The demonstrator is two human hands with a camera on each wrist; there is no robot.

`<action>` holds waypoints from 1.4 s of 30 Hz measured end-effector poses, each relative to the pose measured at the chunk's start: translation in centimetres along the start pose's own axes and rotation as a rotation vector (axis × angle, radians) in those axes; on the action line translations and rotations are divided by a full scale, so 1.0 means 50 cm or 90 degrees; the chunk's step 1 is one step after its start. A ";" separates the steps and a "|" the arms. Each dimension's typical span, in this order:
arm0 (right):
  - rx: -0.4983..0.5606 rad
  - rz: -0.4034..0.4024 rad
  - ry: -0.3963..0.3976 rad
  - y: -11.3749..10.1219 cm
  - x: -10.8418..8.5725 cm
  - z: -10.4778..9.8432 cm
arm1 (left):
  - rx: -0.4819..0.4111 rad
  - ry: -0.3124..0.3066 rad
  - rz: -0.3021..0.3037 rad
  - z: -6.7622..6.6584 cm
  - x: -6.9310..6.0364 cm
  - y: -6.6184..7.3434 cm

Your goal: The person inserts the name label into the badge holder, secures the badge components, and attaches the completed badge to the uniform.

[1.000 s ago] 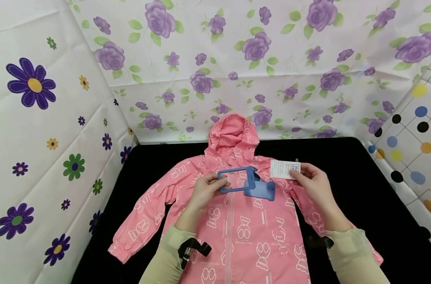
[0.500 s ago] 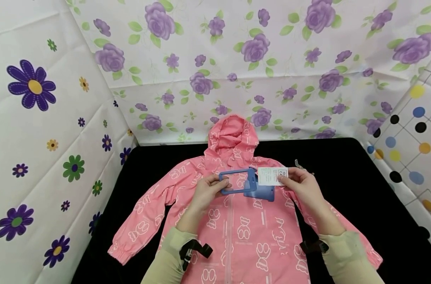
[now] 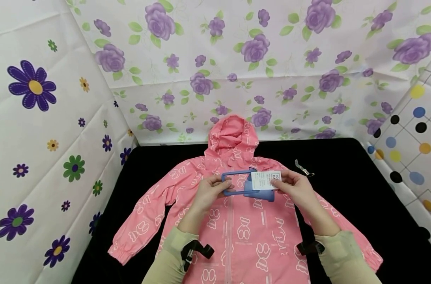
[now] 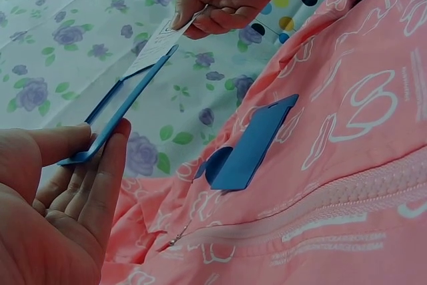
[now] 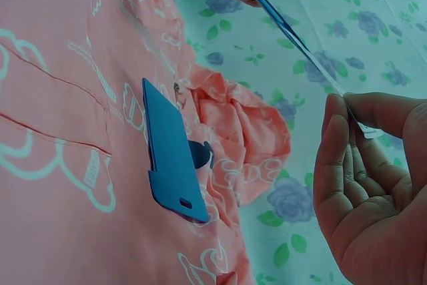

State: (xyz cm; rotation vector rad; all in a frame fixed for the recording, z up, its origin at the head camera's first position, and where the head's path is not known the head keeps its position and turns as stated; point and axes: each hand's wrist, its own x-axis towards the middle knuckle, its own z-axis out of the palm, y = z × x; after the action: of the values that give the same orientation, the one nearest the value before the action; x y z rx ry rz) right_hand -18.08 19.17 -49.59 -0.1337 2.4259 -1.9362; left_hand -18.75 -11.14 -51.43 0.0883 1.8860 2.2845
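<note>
My left hand [image 3: 207, 193] pinches the left end of a blue card holder frame [image 3: 236, 193] between thumb and fingers. My right hand [image 3: 297, 188] pinches a white ID card [image 3: 263, 180] by its right end. The card's left end lies at the frame's right end; in the left wrist view the card [image 4: 155, 46] meets the far end of the frame [image 4: 127, 106]. How far it reaches inside cannot be told. Beneath them a second blue holder piece [image 5: 175, 155], with a slot at one end, lies on the pink jacket [image 3: 243, 252].
The hooded jacket is spread on a black table [image 3: 158, 154]. A clear strap with a metal clip [image 3: 303, 169] lies to the right of the right hand. Flowered cloth walls [image 3: 187, 47] stand behind and at the left, a dotted one at the right.
My right hand has brought the card leftward and slightly down, from apart from the frame to its right end. The left hand with the frame has shifted slightly right. The strap has come into view.
</note>
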 end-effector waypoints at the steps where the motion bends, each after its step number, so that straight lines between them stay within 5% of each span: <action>1: 0.002 0.002 0.000 0.000 0.000 0.001 | 0.000 0.000 -0.001 0.001 0.001 0.000; 36: 0.039 0.027 -0.031 0.000 -0.005 0.039 | 0.025 -0.024 -0.007 0.015 -0.005 -0.003; 42: -0.001 0.016 -0.029 -0.001 -0.006 0.044 | 0.019 -0.021 -0.008 0.018 -0.004 -0.003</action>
State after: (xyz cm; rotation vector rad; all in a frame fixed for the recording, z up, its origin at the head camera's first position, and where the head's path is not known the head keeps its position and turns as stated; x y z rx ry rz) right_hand -17.62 17.06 -50.04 -0.1448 2.3898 -1.8998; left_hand -18.40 -10.26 -51.39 0.1164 1.8990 2.2333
